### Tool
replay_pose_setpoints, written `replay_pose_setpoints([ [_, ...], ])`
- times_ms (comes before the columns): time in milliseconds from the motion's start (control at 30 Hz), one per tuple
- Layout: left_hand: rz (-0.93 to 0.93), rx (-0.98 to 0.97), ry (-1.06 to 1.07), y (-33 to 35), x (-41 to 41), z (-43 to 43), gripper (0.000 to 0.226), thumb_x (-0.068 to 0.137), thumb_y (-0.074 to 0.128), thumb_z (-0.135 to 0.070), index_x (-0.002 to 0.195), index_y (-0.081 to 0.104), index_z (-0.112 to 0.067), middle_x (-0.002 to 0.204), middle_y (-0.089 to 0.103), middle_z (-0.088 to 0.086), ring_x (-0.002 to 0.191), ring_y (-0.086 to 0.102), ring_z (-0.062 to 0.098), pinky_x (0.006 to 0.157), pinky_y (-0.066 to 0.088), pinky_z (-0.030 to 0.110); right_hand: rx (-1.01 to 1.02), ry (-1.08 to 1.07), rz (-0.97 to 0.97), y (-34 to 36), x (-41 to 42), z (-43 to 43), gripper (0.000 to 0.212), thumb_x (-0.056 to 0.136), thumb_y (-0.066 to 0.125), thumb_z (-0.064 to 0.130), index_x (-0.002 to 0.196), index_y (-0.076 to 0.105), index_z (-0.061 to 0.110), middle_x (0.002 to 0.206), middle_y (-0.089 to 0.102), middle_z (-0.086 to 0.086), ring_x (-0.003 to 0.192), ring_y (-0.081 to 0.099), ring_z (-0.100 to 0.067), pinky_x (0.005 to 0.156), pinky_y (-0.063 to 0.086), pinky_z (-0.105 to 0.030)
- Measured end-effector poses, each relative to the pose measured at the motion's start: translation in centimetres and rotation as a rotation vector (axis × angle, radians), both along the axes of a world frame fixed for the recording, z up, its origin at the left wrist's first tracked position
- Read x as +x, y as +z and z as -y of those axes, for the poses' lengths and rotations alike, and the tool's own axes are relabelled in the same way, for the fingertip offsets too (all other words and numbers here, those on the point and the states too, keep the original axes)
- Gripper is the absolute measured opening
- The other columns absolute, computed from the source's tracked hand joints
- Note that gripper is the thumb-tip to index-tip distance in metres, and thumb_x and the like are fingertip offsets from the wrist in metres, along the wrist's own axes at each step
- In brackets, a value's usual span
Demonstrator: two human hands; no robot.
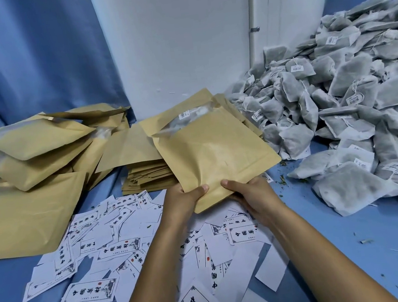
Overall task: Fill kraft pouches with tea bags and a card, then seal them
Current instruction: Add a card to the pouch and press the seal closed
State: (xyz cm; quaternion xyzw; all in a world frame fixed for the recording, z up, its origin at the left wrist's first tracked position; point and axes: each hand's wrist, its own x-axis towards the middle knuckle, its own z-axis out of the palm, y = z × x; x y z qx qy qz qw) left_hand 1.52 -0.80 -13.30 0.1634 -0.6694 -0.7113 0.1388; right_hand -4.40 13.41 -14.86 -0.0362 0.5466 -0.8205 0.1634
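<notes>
Kraft pouch in hand: a filled kraft pouch (214, 148) is held above the blue tabletop (346, 258), bottom edge toward the person, mouth pointing away and up.
Head view, hands: the left hand (186, 199) and right hand (249, 192) each close on a bottom corner of the pouch, thumbs on top, fingers hidden beneath; nothing else is held.
Pouch contents: tea bags and a small white tag (184, 114) show at the gaping mouth, so the top looks unsealed; whether a card is already inside cannot be told.
Finished stock: a heap of bulging pouches (38, 146) lies at the left, several showing pale contents; from here it is unclear whether every one is sealed.
Empty stock: a flat stack of unused pouches (145, 175) sits just behind the hands, suggesting many remain to be filled.
Cards: printed cards (92, 291) are scattered across the near tabletop, under and around the forearms, still plentiful.
Tea bags: a large mound of tea bags (351, 105) rises at the right against the white wall (178, 39), well apart from the finished heap.
Progress, as judged: a fair batch appears packed, the held pouch seems to be settling its load before closure, and the supplies on show point to much work left.
</notes>
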Motion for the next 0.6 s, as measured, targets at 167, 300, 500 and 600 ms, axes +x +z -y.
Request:
replay_pose_setpoints([
  [167,0.066,-0.076,-0.055,-0.4,-0.1,1.0,0.009,0.080,0.074,-0.014,0.088,0.070,-0.013,0.072,0.073,-0.007,0.064,0.067,0.005,0.057,0.048,0.013,0.060,-0.095,0.002,0.1,0.2,0.3,0.009,0.079,0.070,-0.003,0.085,0.066,-0.008,0.096,0.069,-0.026,0.086,0.069,-0.035,0.084,0.056,-0.042],
  [300,0.186,-0.108,-0.148,-0.7,-0.1,1.8,0.017,0.077,0.078,-0.023,0.086,0.072,-0.010,0.080,0.072,0.006,0.073,0.064,0.020,0.076,0.052,0.034,0.003,-0.073,0.027,0.2,0.3,0.3,0.009,0.080,0.069,-0.003,0.088,0.065,-0.006,0.093,0.071,-0.021,0.083,0.071,-0.030,0.078,0.058,-0.033],
  [500,0.181,-0.210,-0.143,-0.8,-0.3,1.7,0.014,0.078,0.077,-0.025,0.081,0.072,-0.012,0.065,0.069,-0.005,0.051,0.058,0.004,0.046,0.039,0.012,0.066,0.071,0.047,-0.2,0.5,0.5,0.017,0.078,0.074,0.005,0.090,0.067,-0.003,0.088,0.072,-0.017,0.081,0.070,-0.027,0.072,0.058,-0.029],
  [600,0.169,-0.236,-0.142,-0.8,-0.4,1.7,0.013,0.081,0.074,-0.025,0.078,0.072,-0.013,0.066,0.070,-0.005,0.053,0.059,0.004,0.051,0.041,0.014,0.129,0.112,0.034,-0.4,0.6,0.5,0.011,0.077,0.076,0.006,0.083,0.068,0.002,0.078,0.070,-0.012,0.066,0.065,-0.019,0.059,0.053,-0.022],
])
